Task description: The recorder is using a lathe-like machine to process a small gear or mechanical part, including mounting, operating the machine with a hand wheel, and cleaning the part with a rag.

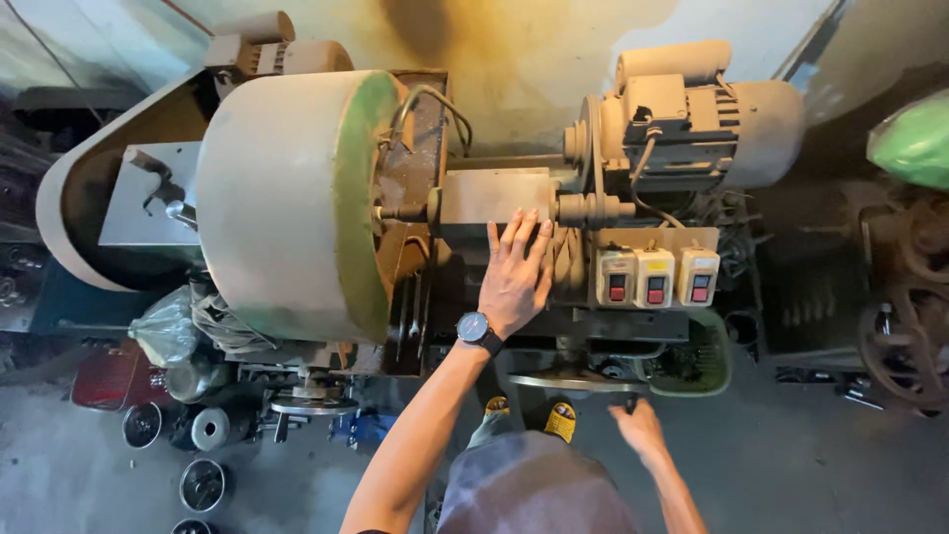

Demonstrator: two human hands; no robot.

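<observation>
Resting your left hand [516, 272] flat on the dusty machine housing [494, 196], fingers spread.

Your right hand [641, 427], below the switch box [656, 275], curls shut around the small dark handle [630, 403] of the handwheel [565, 380]; the housing sits just left of that box.

An electric motor [707, 119] sits at the upper right above 3 switch boxes [656, 277]. A green bag [914, 138] lies at the right edge. Round metal tins [203, 483] and a plastic bag [168, 331] rest on the floor at lower left.
</observation>
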